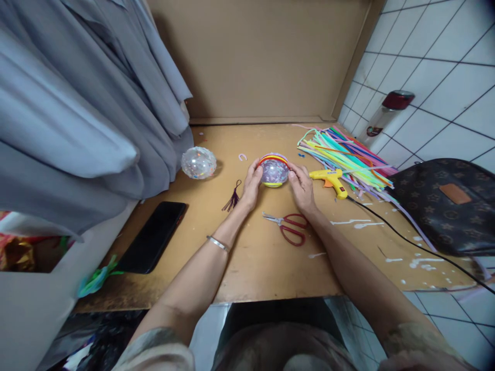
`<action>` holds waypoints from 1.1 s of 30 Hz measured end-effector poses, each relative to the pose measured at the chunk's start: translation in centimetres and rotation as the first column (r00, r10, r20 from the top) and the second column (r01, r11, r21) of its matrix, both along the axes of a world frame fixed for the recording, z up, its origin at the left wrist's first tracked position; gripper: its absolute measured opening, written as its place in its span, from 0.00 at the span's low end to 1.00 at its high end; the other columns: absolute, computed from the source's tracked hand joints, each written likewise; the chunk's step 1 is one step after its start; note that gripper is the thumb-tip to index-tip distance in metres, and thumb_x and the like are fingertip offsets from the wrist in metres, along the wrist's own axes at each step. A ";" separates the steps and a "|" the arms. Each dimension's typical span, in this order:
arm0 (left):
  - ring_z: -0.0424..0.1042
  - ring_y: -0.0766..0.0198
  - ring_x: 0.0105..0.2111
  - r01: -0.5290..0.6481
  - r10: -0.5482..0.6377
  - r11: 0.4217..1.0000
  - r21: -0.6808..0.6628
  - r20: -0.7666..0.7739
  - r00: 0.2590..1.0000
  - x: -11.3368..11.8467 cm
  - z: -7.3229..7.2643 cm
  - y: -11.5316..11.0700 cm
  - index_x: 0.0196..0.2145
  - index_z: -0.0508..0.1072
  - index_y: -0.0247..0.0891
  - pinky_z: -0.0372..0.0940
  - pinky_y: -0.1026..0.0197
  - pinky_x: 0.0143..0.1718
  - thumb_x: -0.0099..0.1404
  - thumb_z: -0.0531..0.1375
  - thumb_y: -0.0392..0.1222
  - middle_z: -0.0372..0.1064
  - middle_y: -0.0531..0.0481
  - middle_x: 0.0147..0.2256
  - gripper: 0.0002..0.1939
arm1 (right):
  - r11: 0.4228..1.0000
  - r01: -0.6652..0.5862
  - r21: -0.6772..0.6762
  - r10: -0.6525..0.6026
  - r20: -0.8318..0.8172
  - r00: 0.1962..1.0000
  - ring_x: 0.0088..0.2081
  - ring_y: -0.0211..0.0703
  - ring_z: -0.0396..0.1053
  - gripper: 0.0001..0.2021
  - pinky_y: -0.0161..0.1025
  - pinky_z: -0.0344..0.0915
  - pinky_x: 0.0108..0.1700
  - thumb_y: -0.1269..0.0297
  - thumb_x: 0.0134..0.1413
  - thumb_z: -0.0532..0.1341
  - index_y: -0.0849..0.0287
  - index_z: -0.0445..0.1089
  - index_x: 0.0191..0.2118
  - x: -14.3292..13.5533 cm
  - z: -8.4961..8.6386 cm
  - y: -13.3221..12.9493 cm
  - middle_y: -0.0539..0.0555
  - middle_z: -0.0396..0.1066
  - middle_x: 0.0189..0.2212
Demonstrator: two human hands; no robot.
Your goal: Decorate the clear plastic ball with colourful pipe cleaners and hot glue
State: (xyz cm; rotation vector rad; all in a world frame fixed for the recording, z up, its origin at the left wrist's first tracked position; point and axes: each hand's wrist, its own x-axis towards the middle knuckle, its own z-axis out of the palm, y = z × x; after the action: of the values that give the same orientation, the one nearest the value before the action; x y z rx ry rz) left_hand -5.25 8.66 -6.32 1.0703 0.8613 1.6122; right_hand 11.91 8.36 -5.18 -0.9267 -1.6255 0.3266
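Note:
Between my two hands is a clear round ball with red and yellow strips over its top and a yellow piece low on its front. My left hand grips its left side, while my right hand closes on the right side. Just beyond my right hand lies a yellow hot glue gun. Red-handled scissors rest on the table below the ball. A dark tassel lies left of my left hand, and a small pale curved piece sits behind it.
A second clear ball stands at the left, near a grey curtain. A black phone lies at front left. Colourful pipe cleaners are heaped at right, beside a bottle and a dark patterned bag. The glue gun's cord runs rightward.

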 end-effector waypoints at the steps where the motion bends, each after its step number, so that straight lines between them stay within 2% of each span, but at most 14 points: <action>1: 0.65 0.50 0.63 0.014 -0.014 1.000 0.008 0.002 1.000 0.0 0.1 -0.1 0.57 0.68 0.44 0.63 0.46 0.63 0.60 0.63 0.69 0.66 0.42 0.61 0.36 | 1.000 -0.006 -0.005 0.006 0.001 1.000 0.54 0.52 0.72 0.25 0.56 0.69 0.59 0.42 0.67 0.52 0.54 0.75 0.54 0.0 0.0 0.0 0.61 0.75 0.50; 5: 0.66 0.49 0.62 0.029 -0.029 1.000 0.003 0.009 1.000 0.0 0.4 -0.3 0.56 0.68 0.44 0.63 0.45 0.63 0.57 0.65 0.70 0.67 0.42 0.60 0.38 | 1.000 -0.017 -0.025 0.017 -0.007 1.000 0.55 0.52 0.72 0.25 0.56 0.68 0.60 0.41 0.67 0.52 0.53 0.75 0.54 0.0 0.0 -0.1 0.60 0.75 0.51; 11: 0.70 0.48 0.59 -0.022 0.023 1.000 0.004 -0.055 0.998 0.2 0.4 -0.7 0.55 0.70 0.43 0.67 0.44 0.60 0.58 0.64 0.69 0.70 0.41 0.57 0.36 | 0.999 0.015 -0.028 -0.016 -0.042 0.999 0.52 0.52 0.72 0.26 0.57 0.68 0.59 0.42 0.67 0.52 0.55 0.75 0.52 0.1 0.0 0.0 0.61 0.75 0.48; 18: 0.61 0.51 0.66 -0.087 0.084 0.996 -0.019 -0.118 0.989 0.2 0.4 -0.9 0.58 0.68 0.43 0.57 0.46 0.68 0.62 0.62 0.65 0.63 0.42 0.64 0.34 | 0.999 0.032 -0.004 -0.032 0.006 0.999 0.55 0.52 0.71 0.24 0.56 0.68 0.60 0.43 0.68 0.51 0.53 0.74 0.54 0.0 0.0 -0.1 0.60 0.74 0.50; 28: 0.56 0.50 0.69 -0.097 0.092 0.995 -0.037 -0.136 0.986 0.1 0.4 -0.8 0.62 0.66 0.44 0.52 0.45 0.70 0.64 0.62 0.64 0.58 0.43 0.68 0.35 | 0.999 0.040 -0.021 -0.039 0.008 0.999 0.54 0.53 0.71 0.24 0.57 0.68 0.60 0.44 0.68 0.51 0.51 0.73 0.55 0.0 -0.1 -0.1 0.60 0.73 0.50; 33: 0.56 0.50 0.69 -0.106 0.099 0.994 -0.039 -0.137 0.986 0.0 0.4 -0.8 0.62 0.66 0.45 0.52 0.46 0.71 0.63 0.62 0.66 0.59 0.43 0.68 0.36 | 0.998 0.054 -0.013 -0.054 0.006 0.999 0.52 0.53 0.71 0.22 0.55 0.69 0.57 0.48 0.68 0.52 0.54 0.72 0.55 -0.1 -0.3 -0.2 0.61 0.72 0.50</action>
State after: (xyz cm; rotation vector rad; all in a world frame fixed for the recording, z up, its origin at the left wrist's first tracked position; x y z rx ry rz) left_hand -5.20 7.85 -5.96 1.1276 1.0537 1.6103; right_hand 11.83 8.15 -5.47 -0.9804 -1.6020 0.2980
